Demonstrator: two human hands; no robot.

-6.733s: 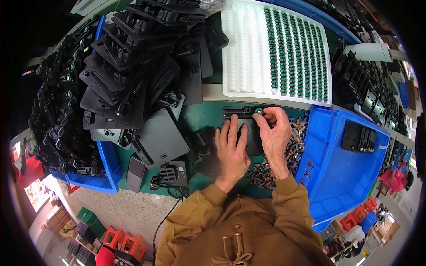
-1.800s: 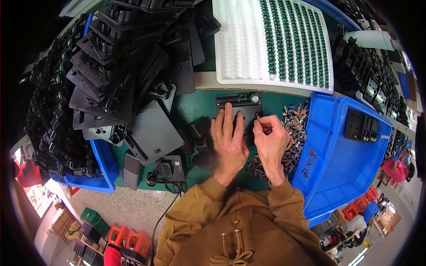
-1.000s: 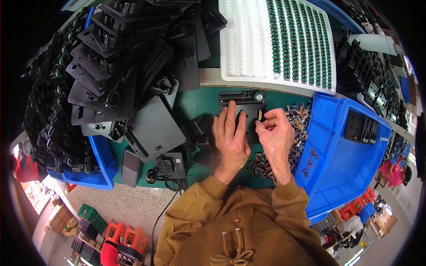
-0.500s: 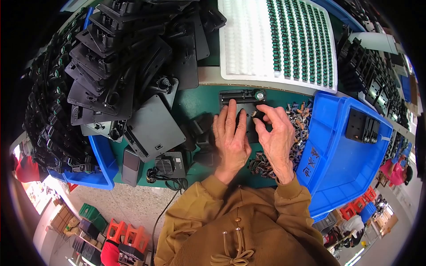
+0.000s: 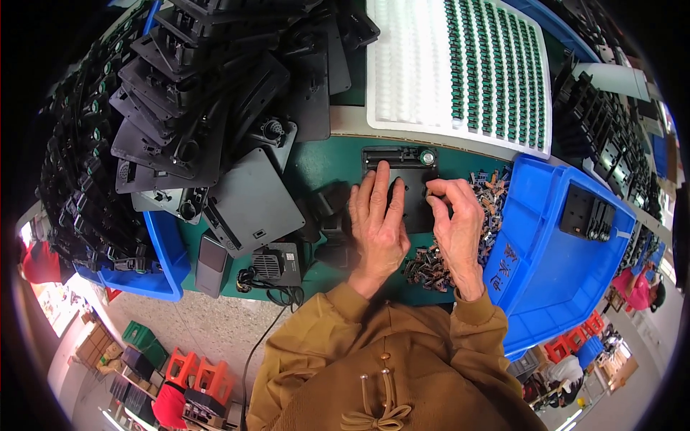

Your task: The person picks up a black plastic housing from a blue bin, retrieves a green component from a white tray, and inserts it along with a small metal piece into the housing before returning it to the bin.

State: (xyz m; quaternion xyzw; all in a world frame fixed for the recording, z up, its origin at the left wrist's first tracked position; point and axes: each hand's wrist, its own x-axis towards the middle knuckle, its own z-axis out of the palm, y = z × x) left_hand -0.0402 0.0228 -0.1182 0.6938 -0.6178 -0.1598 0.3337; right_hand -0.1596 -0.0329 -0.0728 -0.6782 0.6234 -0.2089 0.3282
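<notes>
A black plastic panel (image 5: 417, 205) lies on the green work surface in front of me, with a long recess and a round silvery piece (image 5: 427, 157) along its far edge. My left hand (image 5: 379, 230) rests flat on the panel's left part, fingers stretched out toward the recess. At the right edge of the panel is my right hand (image 5: 461, 223), thumb and forefinger closed in a pinch; whatever sits between them is too small and dark to name. Beside and under the right wrist spreads a heap of small metal-and-plastic parts (image 5: 428, 267).
A white foam tray (image 5: 410, 72) with rows of green parts stands at the back. Black panels (image 5: 251, 201) pile up on the left, near a blue bin (image 5: 164, 251). A corded grey-black device (image 5: 277, 264) lies near the front edge. On the right stands a blue bin (image 5: 532, 251).
My right hand has shifted slightly right, and the small dark piece seen at its fingertips is no longer distinct. The left hand stays on the panel. The whole view has shifted slightly.
</notes>
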